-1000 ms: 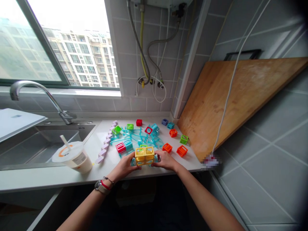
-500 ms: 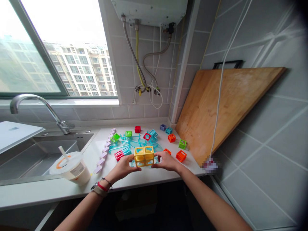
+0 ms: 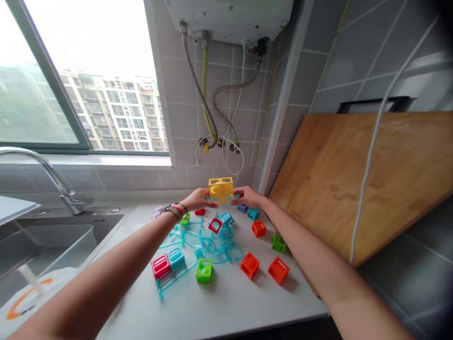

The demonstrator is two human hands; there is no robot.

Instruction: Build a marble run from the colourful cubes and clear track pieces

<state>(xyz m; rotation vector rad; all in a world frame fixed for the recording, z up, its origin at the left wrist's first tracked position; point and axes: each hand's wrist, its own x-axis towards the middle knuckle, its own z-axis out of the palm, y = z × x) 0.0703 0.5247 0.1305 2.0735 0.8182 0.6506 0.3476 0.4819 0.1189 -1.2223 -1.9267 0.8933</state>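
Both arms reach forward, with a pair of joined yellow cube blocks [image 3: 221, 190] held up over the far part of the counter. My left hand [image 3: 198, 199] grips the pair's left side, and my right hand [image 3: 248, 196] closes on its right side. Bits of light blue plastic show under the yellow pair between the fingertips. Below lie light blue track pieces [image 3: 208, 242] with a red cube block [image 3: 215, 225] and a blue cube block [image 3: 227, 217] among them. Nearer me sit a joined red block [image 3: 161, 266] and light blue block [image 3: 176, 258], and a green block [image 3: 204, 270].
Several orange blocks [image 3: 278, 270] and a green block [image 3: 279, 242] lie at the right, near a leaning wooden board [image 3: 375, 174]. At the left are the sink basin [image 3: 53, 236], a faucet [image 3: 46, 165] and a lidded cup [image 3: 33, 288]. A hanging white cord [image 3: 371, 151] crosses the board.
Both hands have carried the yellow pair forward, away from my body, toward the back of the counter. The camera view has come closer over the counter. A green block nearer me now shows.
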